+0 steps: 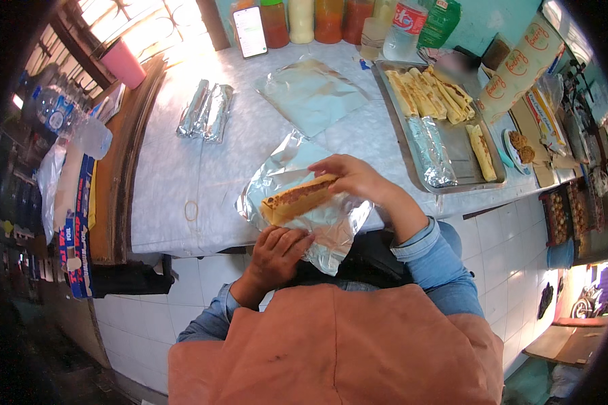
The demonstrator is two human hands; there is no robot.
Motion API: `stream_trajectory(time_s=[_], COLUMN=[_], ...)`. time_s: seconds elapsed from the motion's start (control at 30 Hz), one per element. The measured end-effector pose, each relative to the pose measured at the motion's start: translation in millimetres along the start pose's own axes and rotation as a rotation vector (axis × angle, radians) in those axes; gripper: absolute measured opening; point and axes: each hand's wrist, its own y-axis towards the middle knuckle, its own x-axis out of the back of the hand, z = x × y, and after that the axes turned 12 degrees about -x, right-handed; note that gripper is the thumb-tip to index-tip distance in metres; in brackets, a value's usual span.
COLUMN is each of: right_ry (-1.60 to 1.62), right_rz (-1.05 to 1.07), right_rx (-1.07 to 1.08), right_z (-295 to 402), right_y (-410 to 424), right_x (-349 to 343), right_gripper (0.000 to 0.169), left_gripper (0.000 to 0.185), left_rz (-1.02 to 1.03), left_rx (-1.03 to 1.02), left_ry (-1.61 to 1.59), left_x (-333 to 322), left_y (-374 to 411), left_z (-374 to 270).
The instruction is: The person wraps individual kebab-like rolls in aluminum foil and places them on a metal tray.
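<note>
A browned, rolled flatbread wrap [299, 198] lies at a slant over a crumpled sheet of aluminium foil [329, 240] at the table's near edge. My right hand [357, 177] has its thumb and fingers around the wrap's right end. Curled over the near-left edge of that foil, my left hand [282, 253] grips it just below the wrap's left end. The foil's lower corner hangs past the table edge. Beyond it, a second flat foil sheet [311, 96] is spread on the table.
Foil-wrapped rolls [215, 114] lie at the back left. To the right, a metal tray [453, 147] holds several bare wraps [428, 96] and foil-covered ones [433, 152]. Sauce bottles [329, 23] and a phone [250, 33] line the back. A rubber band [191, 210] lies front left.
</note>
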Motion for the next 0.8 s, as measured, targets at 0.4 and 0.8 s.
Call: stream_trajectory(time_s=[0.4, 0.8], right_ry=[0.404, -0.002], right_rz=[0.109, -0.271], right_rx=[-0.113, 0.116], right_z=[-7.7, -0.4], right_y=[-20.6, -41.1], right_x=[16.0, -5.4], right_gripper=[0.026, 0.025], left_gripper=[0.017, 0.016], left_rz=[-0.288, -0.237], left_rx=[0.192, 0.553], left_ry=[-0.137, -0.004], left_x=[8.9, -18.1], left_y=[40.8, 57.4], left_z=[32.2, 59.4])
